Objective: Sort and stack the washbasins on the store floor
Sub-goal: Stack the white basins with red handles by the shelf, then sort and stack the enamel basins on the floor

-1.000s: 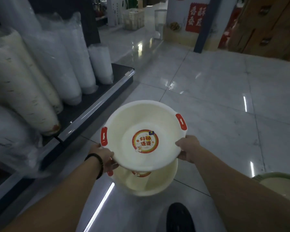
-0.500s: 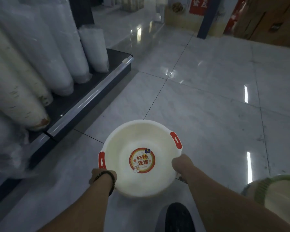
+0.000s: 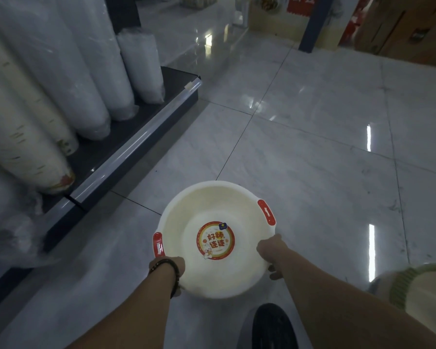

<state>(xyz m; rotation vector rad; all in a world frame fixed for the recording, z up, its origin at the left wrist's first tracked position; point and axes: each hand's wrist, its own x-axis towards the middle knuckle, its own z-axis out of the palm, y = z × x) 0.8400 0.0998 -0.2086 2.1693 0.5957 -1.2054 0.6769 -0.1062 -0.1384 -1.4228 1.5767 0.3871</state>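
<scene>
A cream washbasin (image 3: 186, 222) with red handles and a round red sticker in its bottom sits low over the tiled floor in front of me. The second basin seen under it a second ago is hidden beneath it. My left hand (image 3: 170, 264) grips its near-left rim, just below the left red handle. My right hand (image 3: 271, 250) grips the near-right rim, fingers curled under the edge. Another cream basin with a green rim (image 3: 423, 290) shows partly at the lower right edge.
A low dark shelf (image 3: 136, 137) runs along the left, loaded with tall plastic-wrapped stacks of white ware (image 3: 60, 71). My black shoe (image 3: 272, 326) is just below the basin. Glossy floor tiles (image 3: 312, 147) stretch ahead; cartons and a blue post stand at the far right.
The held basin has come down onto the basin that was under it, which it now covers. The camera tilted down and both hands stayed on the rim.
</scene>
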